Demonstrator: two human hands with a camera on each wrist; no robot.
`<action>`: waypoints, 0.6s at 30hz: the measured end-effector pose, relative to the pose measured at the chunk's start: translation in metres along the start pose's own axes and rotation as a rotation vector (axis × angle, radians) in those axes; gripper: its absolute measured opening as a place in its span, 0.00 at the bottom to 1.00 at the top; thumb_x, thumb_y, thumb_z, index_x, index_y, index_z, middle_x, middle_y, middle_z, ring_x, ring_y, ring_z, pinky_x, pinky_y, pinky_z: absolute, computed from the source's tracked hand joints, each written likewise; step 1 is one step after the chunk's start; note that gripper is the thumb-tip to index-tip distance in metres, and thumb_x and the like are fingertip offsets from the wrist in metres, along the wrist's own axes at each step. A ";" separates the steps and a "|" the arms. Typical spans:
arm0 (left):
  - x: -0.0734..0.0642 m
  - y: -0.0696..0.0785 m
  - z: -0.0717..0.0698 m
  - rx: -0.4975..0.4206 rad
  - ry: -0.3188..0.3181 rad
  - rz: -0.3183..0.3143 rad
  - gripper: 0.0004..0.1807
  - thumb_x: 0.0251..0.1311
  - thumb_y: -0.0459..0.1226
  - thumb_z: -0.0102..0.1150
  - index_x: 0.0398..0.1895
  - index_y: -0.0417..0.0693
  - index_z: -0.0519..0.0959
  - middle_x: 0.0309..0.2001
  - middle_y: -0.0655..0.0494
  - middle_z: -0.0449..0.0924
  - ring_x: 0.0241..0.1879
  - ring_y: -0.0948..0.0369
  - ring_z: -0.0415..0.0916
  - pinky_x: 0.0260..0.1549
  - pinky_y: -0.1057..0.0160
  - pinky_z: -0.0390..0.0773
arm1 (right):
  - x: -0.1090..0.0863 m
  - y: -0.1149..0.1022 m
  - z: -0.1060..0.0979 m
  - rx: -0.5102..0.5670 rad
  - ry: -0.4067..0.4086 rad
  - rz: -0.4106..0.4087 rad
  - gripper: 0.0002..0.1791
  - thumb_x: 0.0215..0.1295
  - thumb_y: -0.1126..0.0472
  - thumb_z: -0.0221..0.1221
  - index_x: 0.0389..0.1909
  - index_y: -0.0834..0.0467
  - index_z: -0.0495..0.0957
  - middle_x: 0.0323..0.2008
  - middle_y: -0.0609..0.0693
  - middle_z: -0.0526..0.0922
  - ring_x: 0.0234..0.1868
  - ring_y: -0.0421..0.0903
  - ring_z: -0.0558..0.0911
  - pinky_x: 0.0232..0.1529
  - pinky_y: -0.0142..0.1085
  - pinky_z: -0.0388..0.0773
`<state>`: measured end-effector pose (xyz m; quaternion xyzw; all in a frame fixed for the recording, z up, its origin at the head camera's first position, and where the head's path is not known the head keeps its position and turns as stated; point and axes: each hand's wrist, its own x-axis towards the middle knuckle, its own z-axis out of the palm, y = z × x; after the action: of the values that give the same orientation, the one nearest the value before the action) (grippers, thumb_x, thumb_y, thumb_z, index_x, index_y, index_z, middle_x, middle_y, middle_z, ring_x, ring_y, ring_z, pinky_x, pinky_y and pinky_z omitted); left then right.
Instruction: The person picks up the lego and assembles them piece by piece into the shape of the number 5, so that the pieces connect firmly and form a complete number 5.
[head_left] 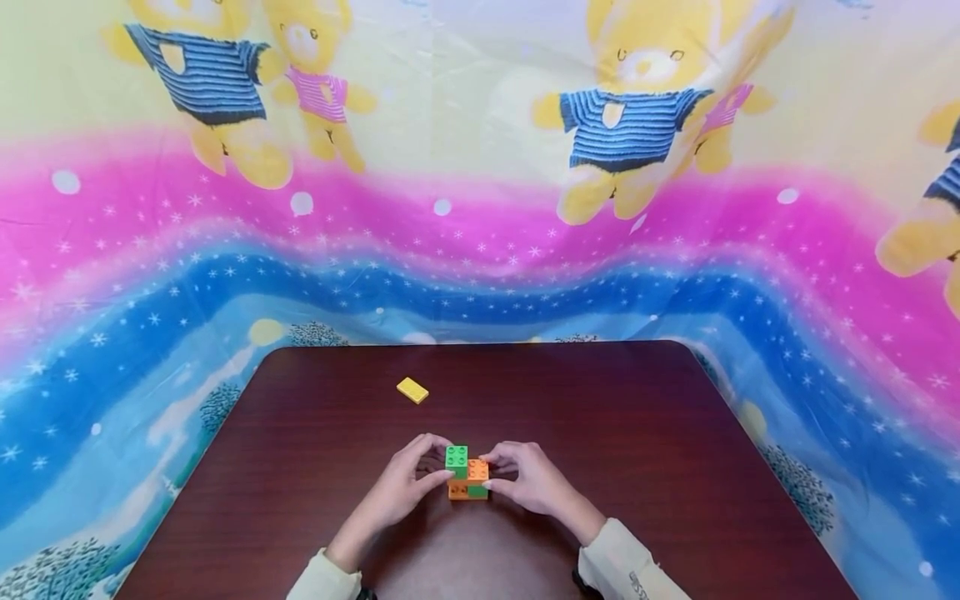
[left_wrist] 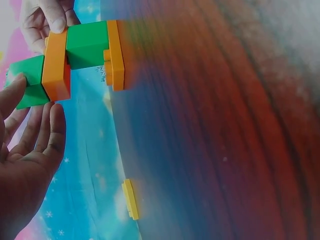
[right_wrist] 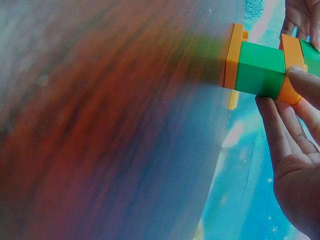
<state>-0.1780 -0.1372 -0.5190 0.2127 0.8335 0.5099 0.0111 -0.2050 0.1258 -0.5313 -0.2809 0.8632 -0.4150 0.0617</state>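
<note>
A stepped stack of toy building bricks stands on the table before me. At its base lies a thin orange plate [left_wrist: 117, 55], with a green brick [right_wrist: 260, 70] on its right part. Across that brick sits a second orange plate [head_left: 477, 471], and a top green brick [head_left: 457, 461] rests on this one's left end. My left hand [head_left: 405, 479] pinches the top green brick between thumb and fingers. From the other side, my right hand [head_left: 531, 479] pinches the upper orange plate at its right end, its fingertips close to the lower green brick.
A yellow plate [head_left: 412, 390] lies farther back on the dark red-brown table [head_left: 585, 400], left of the stack. Behind the table's far edge hangs a cloth [head_left: 480, 233] with printed bears and snowflakes.
</note>
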 end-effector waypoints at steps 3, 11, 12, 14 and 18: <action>0.001 -0.002 0.000 0.011 0.001 -0.012 0.15 0.69 0.40 0.66 0.56 0.57 0.77 0.49 0.57 0.78 0.46 0.63 0.82 0.47 0.63 0.84 | 0.001 0.000 0.000 0.000 0.000 0.002 0.15 0.63 0.61 0.72 0.51 0.51 0.85 0.49 0.46 0.88 0.48 0.40 0.87 0.51 0.33 0.85; 0.000 -0.005 0.002 0.011 0.015 -0.004 0.16 0.68 0.39 0.67 0.56 0.57 0.78 0.49 0.56 0.79 0.46 0.62 0.83 0.47 0.64 0.85 | 0.001 -0.001 0.001 0.000 -0.003 0.007 0.15 0.63 0.61 0.72 0.50 0.51 0.85 0.49 0.47 0.88 0.48 0.41 0.87 0.50 0.32 0.85; -0.001 -0.005 0.002 0.014 0.018 -0.001 0.16 0.68 0.38 0.67 0.56 0.57 0.78 0.49 0.56 0.79 0.46 0.62 0.83 0.47 0.64 0.85 | 0.001 -0.001 0.001 0.001 -0.003 0.009 0.15 0.63 0.61 0.72 0.50 0.51 0.85 0.49 0.47 0.88 0.48 0.41 0.87 0.50 0.32 0.85; -0.001 -0.005 0.002 0.014 0.025 0.015 0.15 0.68 0.38 0.66 0.56 0.56 0.78 0.49 0.55 0.79 0.45 0.62 0.83 0.47 0.64 0.85 | 0.001 -0.002 0.001 0.001 -0.004 0.013 0.15 0.63 0.61 0.72 0.50 0.51 0.85 0.49 0.47 0.88 0.48 0.41 0.87 0.50 0.32 0.85; -0.002 -0.003 0.003 0.024 0.033 0.034 0.15 0.68 0.37 0.66 0.56 0.55 0.78 0.49 0.55 0.79 0.45 0.63 0.83 0.46 0.65 0.85 | 0.002 -0.002 0.000 0.008 -0.007 0.023 0.14 0.64 0.61 0.72 0.50 0.51 0.85 0.49 0.47 0.88 0.48 0.41 0.87 0.50 0.32 0.85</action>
<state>-0.1769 -0.1363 -0.5236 0.2183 0.8359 0.5035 -0.0138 -0.2055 0.1239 -0.5301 -0.2721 0.8645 -0.4167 0.0707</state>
